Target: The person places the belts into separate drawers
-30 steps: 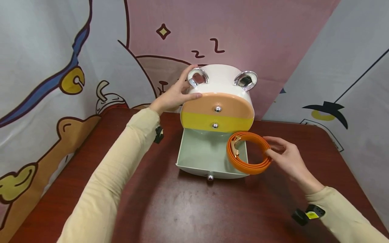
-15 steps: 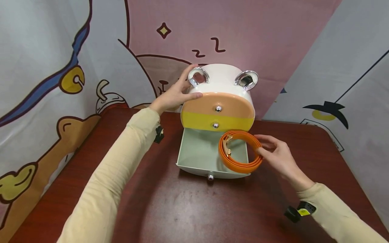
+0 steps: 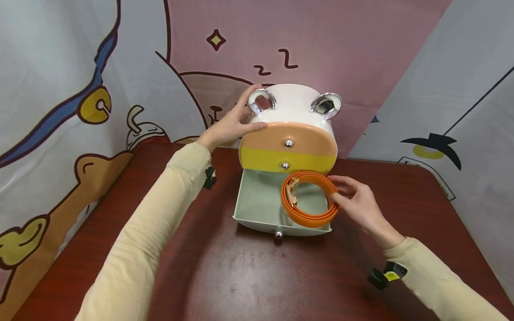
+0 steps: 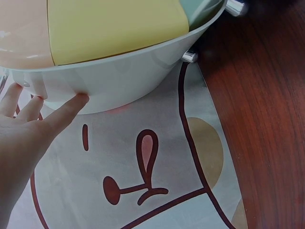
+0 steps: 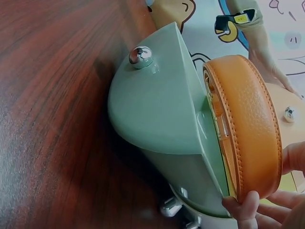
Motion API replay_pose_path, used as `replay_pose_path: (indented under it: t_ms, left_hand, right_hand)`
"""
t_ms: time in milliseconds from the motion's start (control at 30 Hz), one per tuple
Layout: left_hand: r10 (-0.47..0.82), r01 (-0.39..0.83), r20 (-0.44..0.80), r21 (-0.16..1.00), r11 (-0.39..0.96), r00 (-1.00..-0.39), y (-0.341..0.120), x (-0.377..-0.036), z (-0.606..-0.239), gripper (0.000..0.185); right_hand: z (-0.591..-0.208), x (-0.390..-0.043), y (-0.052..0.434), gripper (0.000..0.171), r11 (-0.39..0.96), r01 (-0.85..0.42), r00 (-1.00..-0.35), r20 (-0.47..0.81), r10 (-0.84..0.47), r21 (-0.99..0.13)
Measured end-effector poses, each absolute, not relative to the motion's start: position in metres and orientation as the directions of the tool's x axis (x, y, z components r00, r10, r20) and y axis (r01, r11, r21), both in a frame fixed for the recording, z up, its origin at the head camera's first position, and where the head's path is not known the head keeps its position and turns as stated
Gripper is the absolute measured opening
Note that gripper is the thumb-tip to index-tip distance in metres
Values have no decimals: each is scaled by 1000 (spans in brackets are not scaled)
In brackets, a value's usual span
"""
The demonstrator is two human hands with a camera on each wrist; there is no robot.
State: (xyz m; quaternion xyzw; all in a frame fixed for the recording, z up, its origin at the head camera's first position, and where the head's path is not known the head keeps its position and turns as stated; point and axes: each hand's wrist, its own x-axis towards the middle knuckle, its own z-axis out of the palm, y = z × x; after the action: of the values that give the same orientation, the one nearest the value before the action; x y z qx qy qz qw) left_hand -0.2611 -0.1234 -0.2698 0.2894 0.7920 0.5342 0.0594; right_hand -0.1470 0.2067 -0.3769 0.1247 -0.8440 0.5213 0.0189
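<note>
Dark red-brown wooden table (image 3: 249, 276), cartoon-printed backdrop (image 3: 341, 49) — pink, grey

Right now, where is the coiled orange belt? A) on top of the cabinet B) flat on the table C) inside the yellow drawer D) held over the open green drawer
D: the right hand holds the coiled orange belt over the open green drawer.

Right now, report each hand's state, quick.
Left hand: open, fingers straight, pressing the side of the white drawer box.
Right hand: gripping the coiled orange belt over the open green drawer.
</note>
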Motion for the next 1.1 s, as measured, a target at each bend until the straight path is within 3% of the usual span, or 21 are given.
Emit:
replay_pose_path:
  t_ms: [200, 733, 1100]
  left_hand:
    - [528, 408, 229, 878, 250, -818, -124, -262, -270, 92]
    - [522, 385, 211, 888, 251, -827, -122, -260, -269, 92]
    - [521, 378, 204, 891, 252, -829, -122, -260, -270, 92]
  right_hand:
    - [-375, -148, 202, 39, 473, -262, -962, 188, -199, -841]
    - [-384, -156, 182, 39, 373, -227, -967, 164, -192, -900]
    - [-385, -161, 167, 39, 427, -233, -967, 160, -200, -874]
